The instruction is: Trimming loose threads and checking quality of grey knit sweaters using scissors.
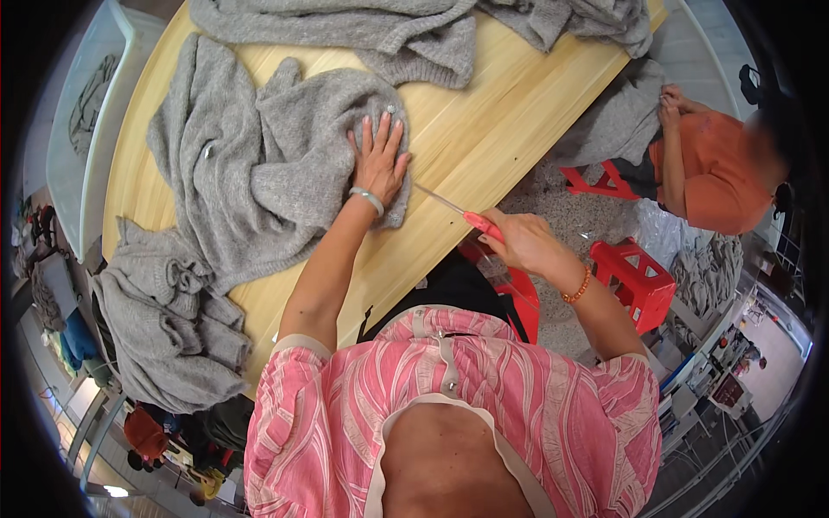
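Observation:
A grey knitted sweater lies crumpled across the wooden table, with a small shiny piece on its surface. My left hand rests flat on the sweater's right part, fingers spread. In my right hand, just past the table's near edge, is a red-handled tool with a thin metal shaft. The fingers are wrapped round its handle, and the shaft points up and left over bare wood towards the sweater. I cannot make out the shape of its tip.
More grey knitwear hangs over the table's left edge, and another grey pile lies along the far side. A translucent plastic bin stands at the left. Another person in orange sits at the right, handling grey knitwear, near red stools.

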A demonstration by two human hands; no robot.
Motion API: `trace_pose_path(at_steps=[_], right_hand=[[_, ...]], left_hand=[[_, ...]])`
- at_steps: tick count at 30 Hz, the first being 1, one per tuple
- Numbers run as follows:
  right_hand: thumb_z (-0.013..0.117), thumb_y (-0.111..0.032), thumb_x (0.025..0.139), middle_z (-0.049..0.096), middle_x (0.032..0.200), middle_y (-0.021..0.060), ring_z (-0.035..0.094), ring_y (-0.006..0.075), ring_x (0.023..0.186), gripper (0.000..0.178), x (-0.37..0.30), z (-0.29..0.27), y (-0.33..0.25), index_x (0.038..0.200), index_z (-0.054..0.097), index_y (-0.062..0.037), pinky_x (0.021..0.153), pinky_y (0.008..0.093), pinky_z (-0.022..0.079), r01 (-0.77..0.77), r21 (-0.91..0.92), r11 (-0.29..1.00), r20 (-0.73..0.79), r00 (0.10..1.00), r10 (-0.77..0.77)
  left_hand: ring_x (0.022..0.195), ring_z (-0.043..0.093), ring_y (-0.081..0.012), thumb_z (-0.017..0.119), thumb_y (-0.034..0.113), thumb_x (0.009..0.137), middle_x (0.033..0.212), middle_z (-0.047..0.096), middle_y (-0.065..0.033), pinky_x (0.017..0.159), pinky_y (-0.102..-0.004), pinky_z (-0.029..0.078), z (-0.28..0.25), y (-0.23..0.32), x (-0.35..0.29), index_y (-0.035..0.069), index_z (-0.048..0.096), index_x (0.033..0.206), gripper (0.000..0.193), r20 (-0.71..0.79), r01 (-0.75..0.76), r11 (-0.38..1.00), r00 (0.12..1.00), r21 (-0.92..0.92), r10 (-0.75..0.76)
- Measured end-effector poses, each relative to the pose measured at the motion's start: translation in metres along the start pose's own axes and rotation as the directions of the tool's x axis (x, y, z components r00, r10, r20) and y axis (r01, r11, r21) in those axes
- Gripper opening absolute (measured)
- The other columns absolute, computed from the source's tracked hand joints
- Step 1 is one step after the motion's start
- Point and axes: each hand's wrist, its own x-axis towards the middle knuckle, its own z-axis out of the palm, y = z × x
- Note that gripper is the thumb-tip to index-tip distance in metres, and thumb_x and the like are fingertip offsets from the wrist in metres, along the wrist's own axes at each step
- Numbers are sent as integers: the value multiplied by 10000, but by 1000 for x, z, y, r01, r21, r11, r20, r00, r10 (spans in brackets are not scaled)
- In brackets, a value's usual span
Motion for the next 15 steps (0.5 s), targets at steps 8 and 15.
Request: trace_pose_path(at_steps=[8,15], right_hand=[[616,-326,845,643,731,187,631,401,708,307,-37,45,-39,1065,564,-117,623,502,495,-104,-102,989,-61,993,98],[620,-288,825,655,824,206,633,399,834,292,-59,43,-81,1002,601,-57,726,500,486,-97,-22,995,26,995,98]], left_hand=[[1411,200,-322,553,297,867,1526,244,-105,1099,-584,179,-26,7,-129,100,340,1429,632,179,-173,985,969,-12,172],[1424,163,-320,515,281,881,1546,193,-105,1101,-588,153,-24,8,-144,81,301,1442,633,110,-104,994,989,16,102]])
